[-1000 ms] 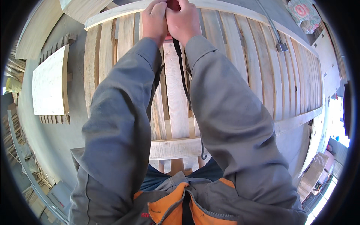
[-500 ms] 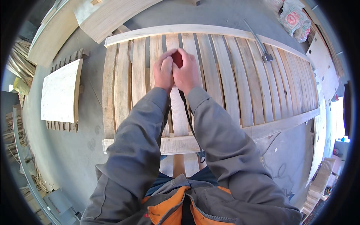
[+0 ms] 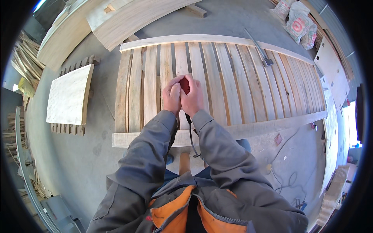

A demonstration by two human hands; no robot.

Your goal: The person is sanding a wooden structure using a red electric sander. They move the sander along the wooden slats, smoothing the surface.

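Observation:
Both hands are wrapped round a red corded power tool (image 3: 185,86), held over the slats of a long wooden slatted frame (image 3: 217,83). My left hand (image 3: 171,96) grips it from the left and my right hand (image 3: 192,97) from the right, fingertips meeting at its far side. Most of the tool is covered by my fingers, so its exact kind does not show. A black cord (image 3: 190,130) runs from it toward me, between my forearms and over the frame's near rail (image 3: 272,124).
A metal rod with a square block (image 3: 267,62) lies across the frame's far right. A white-topped board (image 3: 69,95) rests on slatted wood at left. Long curved panels (image 3: 132,21) stand at the far left, stuffed sacks (image 3: 299,25) at the far right. Cable (image 3: 291,180) coils on the floor.
My hands and the red tool have moved toward me along the slats. The whole view has shifted a little, showing more floor beyond the frame.

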